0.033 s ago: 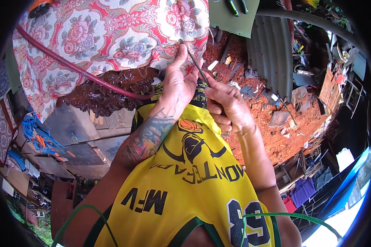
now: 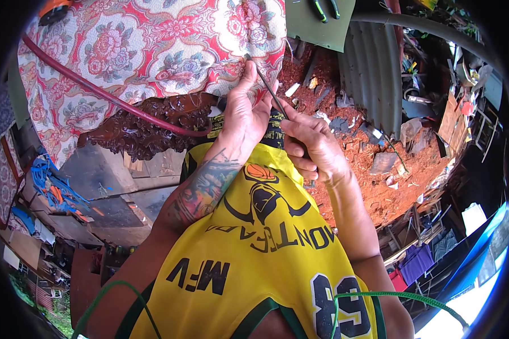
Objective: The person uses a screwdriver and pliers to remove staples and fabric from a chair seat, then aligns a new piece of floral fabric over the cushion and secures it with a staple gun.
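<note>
A thin dark rod-like tool (image 2: 270,89) slants from the fabric's edge down to my right hand (image 2: 314,138). That hand's fingers are wrapped round its lower end, so its handle is mostly hidden. My left hand (image 2: 246,110) is at the front edge of a red and cream floral fabric (image 2: 181,65), thumb up against it and fingers curled below. The tool's upper end lies by that thumb, against the fabric. Beneath the cloth shows a dark carved wood piece (image 2: 152,127), glossy with a scalloped rim.
A dark red hose (image 2: 96,93) crosses over the fabric. Green-handled pliers (image 2: 321,10) lie on an olive sheet (image 2: 311,34) at the far right. Corrugated metal (image 2: 373,76) and debris on reddish ground (image 2: 356,181) are to the right. Blue cords (image 2: 51,181) hang at left.
</note>
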### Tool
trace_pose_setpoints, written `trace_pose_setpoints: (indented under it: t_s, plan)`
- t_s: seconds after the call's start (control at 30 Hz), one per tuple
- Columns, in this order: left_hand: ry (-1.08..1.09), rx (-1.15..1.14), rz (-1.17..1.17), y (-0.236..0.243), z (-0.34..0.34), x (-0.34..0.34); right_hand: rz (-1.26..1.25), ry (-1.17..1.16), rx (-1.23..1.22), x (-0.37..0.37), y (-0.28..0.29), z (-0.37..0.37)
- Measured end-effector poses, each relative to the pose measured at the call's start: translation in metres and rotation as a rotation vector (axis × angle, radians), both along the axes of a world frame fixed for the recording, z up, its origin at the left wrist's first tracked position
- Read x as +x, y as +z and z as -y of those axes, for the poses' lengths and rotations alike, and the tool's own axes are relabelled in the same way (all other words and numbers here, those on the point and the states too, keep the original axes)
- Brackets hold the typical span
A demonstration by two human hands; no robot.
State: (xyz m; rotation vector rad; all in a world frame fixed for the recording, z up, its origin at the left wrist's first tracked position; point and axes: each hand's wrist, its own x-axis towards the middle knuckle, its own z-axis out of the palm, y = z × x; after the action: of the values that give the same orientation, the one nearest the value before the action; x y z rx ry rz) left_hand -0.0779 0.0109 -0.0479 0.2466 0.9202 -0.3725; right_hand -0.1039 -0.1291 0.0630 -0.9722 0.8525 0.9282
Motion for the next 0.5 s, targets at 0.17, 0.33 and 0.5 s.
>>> trace_pose_setpoints:
  t_s: [0.17,0.33,0.5]
  plan:
    - [0.023,0.009,0.005,-0.001,0.002,0.000,0.473,0.382,-0.499,-0.017,-0.016,-0.013]
    - [-0.009,0.017,0.052,-0.001,-0.001,-0.002,-0.069,-0.060,0.118,0.002,-0.007,0.012]
    - [-0.018,0.007,0.002,0.005,-0.001,0.002,0.069,0.163,-0.107,0.008,-0.002,0.012]
